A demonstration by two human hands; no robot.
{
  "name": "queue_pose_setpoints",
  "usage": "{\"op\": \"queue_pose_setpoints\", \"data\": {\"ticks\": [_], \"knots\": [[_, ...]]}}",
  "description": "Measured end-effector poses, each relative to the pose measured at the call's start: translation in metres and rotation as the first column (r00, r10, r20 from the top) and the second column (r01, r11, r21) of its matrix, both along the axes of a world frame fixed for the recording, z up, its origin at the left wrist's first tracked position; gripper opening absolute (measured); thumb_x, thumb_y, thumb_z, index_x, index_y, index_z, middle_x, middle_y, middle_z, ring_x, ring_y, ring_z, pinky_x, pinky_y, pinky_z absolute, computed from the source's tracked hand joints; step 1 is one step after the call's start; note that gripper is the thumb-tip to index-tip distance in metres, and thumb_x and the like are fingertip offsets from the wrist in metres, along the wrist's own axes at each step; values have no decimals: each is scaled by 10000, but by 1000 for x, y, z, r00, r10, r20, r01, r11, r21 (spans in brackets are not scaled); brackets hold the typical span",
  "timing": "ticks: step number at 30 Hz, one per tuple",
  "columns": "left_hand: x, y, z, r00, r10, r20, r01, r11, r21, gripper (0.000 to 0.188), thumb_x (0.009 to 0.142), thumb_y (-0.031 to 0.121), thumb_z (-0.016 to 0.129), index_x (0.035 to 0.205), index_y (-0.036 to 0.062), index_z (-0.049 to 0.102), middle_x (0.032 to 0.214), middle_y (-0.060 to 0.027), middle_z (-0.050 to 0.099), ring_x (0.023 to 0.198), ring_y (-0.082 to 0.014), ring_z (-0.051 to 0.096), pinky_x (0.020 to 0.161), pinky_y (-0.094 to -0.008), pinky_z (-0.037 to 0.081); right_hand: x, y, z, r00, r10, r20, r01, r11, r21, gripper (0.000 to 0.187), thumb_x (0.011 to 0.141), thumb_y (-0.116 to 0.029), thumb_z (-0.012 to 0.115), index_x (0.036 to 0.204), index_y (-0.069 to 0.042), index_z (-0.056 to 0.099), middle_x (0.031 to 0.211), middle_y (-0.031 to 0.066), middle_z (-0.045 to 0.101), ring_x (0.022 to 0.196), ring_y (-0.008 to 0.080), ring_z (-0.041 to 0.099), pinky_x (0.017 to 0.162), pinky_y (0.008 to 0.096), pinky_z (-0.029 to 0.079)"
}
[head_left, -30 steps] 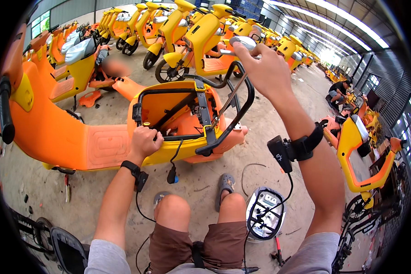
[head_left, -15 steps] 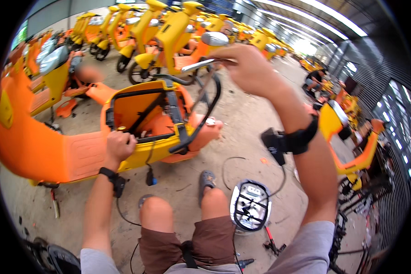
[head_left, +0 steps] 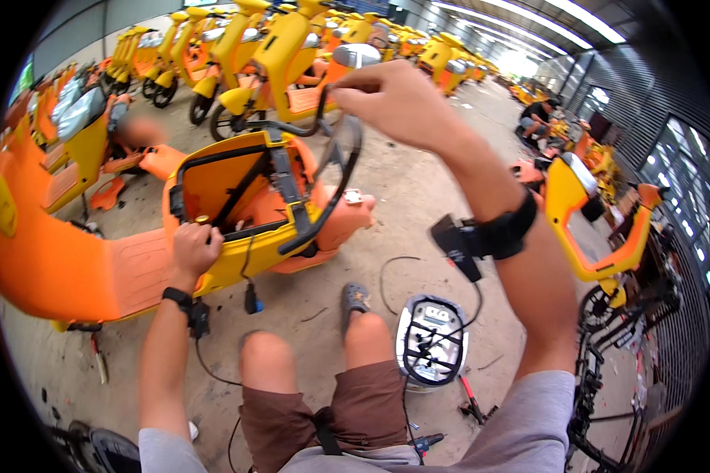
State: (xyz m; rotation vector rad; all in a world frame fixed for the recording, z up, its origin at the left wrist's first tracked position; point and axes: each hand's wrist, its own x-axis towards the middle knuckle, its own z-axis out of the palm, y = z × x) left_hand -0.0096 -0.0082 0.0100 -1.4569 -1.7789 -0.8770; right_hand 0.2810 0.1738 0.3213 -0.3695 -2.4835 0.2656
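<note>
Smooth plastic scooter (head_left: 146, 260) (faintly glossy)

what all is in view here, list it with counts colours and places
nearest scooter: one, orange and yellow, front left
rear rack: one, black, on nearest scooter
blurred tool: one, greyish, by rear rack
cable plug: one, black and blue, beside nearest scooter
oval shell: one, white and black, floor right
red-handled tool: one, red and black, floor right
other scooters: many, yellow and orange, background and right
co-worker: one, dark top, background right
wrist devices: two, black, both wrists
left grip: one, bare, at nearest scooter's upper edge
right grip: one, bare, by rear rack
</note>
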Motion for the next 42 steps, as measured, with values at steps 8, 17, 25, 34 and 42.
{"op": "queue_pose_setpoints", "data": {"ticks": [8,17,25,34,42], "knots": [[7,4,7,1000,-15,8,15,1000,12,282,798,151,646,558,33,557,552,-156,539,535,-340,541,562,-460,439,6,17,-8,990,116,-81,-33,744,667,485,847,-7,598,1312,-146,592,860,157,679,818,326,651,821,436,460],[5,4,3,1000,-10,11,10,1000,21,266,799,150,652,572,37,571,556,-148,540,545,-338,542,563,-459,436,3,-22,-13,987,-85,-137,107,981,163,294,909,-261,568,965,-56,770,750,141,685,722,332,678,675,435,505],[11,12,4,998,-24,55,25,1000,-13,261,800,148,656,581,36,569,565,-149,527,568,-352,533,575,-480,428,20,-4,-1,1000,3,-22,2,978,207,433,920,-255,600,1335,-144,648,717,161,671,721,363,674,732,457,530],[2,9,-2,1000,-12,17,12,1000,1,296,820,141,639,581,25,507,558,-156,479,564,-352,496,573,-470,396,16,16,-9,973,138,-184,27,726,687,238,894,-162,632,1097,-85,730,900,134,703,864,337,674,779,432,504],[4,7,-1,1000,5,31,-5,1000,-22,292,827,142,636,591,20,513,565,-159,475,562,-342,488,568,-464,389,6,-11,-9,981,-127,-143,144,983,114,295,919,-245,569,995,-14,734,779,180,701,714,373,668,715,470,526]]}}
